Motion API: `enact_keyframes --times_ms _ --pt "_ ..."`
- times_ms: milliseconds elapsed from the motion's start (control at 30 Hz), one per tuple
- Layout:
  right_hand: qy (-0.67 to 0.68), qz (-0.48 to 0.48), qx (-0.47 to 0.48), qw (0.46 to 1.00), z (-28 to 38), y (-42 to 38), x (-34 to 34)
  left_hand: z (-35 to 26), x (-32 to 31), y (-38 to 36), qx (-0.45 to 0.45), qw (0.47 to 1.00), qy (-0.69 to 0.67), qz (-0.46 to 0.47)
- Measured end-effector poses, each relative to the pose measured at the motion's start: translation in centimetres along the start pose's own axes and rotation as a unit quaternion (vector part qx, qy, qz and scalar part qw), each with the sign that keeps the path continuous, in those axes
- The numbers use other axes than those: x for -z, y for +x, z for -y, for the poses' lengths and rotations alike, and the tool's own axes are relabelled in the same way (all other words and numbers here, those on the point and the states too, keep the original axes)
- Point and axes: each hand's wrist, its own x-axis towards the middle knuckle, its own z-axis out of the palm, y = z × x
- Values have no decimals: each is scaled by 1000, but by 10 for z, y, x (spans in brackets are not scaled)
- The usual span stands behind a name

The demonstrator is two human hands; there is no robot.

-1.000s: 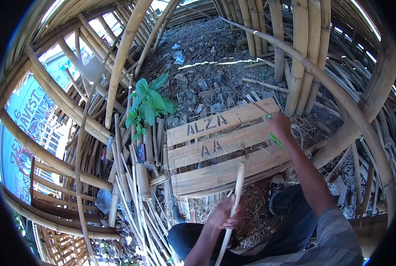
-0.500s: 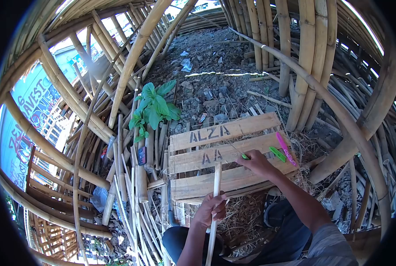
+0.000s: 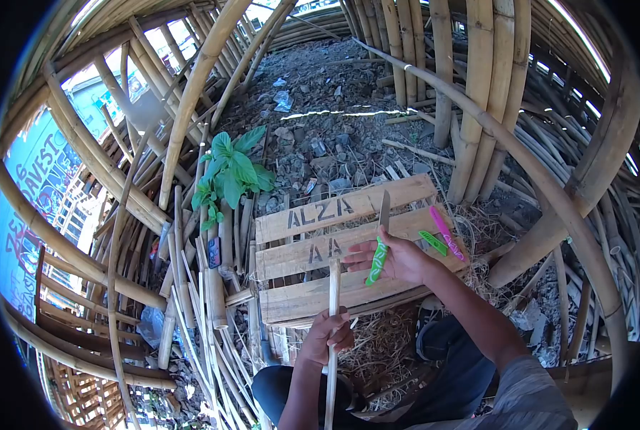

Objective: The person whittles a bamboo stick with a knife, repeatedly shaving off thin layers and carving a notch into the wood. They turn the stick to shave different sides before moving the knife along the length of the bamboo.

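Note:
My left hand (image 3: pixel 327 338) is wrapped round a pale split bamboo stick (image 3: pixel 334 290), which stands nearly upright over my lap. My right hand (image 3: pixel 403 259) holds a knife (image 3: pixel 378 259) with a patterned green handle. The thumb presses the handle while the other fingers are spread, palm partly showing; the blade points up and away. Both hands are at the near side of a slatted wooden crate (image 3: pixel 285 305) marked "ALZA" and "AA". On the crate's right side lie a green patterned piece (image 3: pixel 432 243) and a longer pink one (image 3: pixel 446 233).
Bamboo poles and strips (image 3: pixel 209 322) lie to the left, near a leafy green plant (image 3: pixel 232 172). A long slanting bamboo pole (image 3: pixel 509 136) crosses on the right, beside upright poles (image 3: pixel 477 107). Straw (image 3: pixel 377 351) covers the ground below the crate. Rubble (image 3: pixel 320 143) lies beyond.
My right hand has turned over and its fingers have spread, so the knife's blade now points upward and its handle shows. The view has shifted a little to the right. My left hand keeps the stick.

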Motion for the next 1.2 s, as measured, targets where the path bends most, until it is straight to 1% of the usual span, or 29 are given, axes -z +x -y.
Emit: enact_keyframes --times_ms 167,233,267,333,433,567,667,733,767,800,833,867,900,967,1033,1100,1133,1200 --pt "33 29 3 999 -2 1 3 2 1 0 -5 1000 6 1" --pt "83 49 7 995 -3 2 3 2 2 1 0 1000 11 -2" --pt "83 49 6 995 -3 2 3 2 2 1 0 1000 10 -2" --pt "106 53 20 993 -3 2 2 2 2 1 5 998 55 -15" --pt "125 68 39 989 -5 3 2 3 -2 1 3 998 64 -21" --pt "127 65 59 988 -7 3 -6 5 -3 0 9 998 59 -18" --pt "93 45 71 992 -2 -1 -13 3 -4 2 9 998 58 -21" --pt "11 -23 107 994 5 -11 -19 3 -5 2 5 998 55 -19" --pt "8 -22 107 994 7 -16 -21 2 -7 2 3 998 54 -17" --pt "-110 -56 167 978 10 -23 -21 1 -9 3 5 998 54 -17" --pt "-227 -87 225 944 11 -32 -20 1 -11 3 6 998 53 -15" --pt "-249 -120 238 931 5 -43 -12 1 -12 4 -1 999 53 -12" --pt "-270 -152 252 917 -6 -56 -5 1 -12 4 5 999 51 -5" --pt "-215 -201 246 923 -17 -90 -15 2 -15 3 14 999 43 2" --pt "-263 -273 256 889 -39 -121 -4 0 -15 1 11 999 39 8" --pt "-259 -356 224 869 -61 -153 1 2 -13 0 10 999 42 16" --pt "-261 -353 225 870 -66 -163 -2 3 -10 0 6 999 42 16" --pt "-248 -423 187 851 -72 -178 -6 4 -8 1 14 999 33 29"
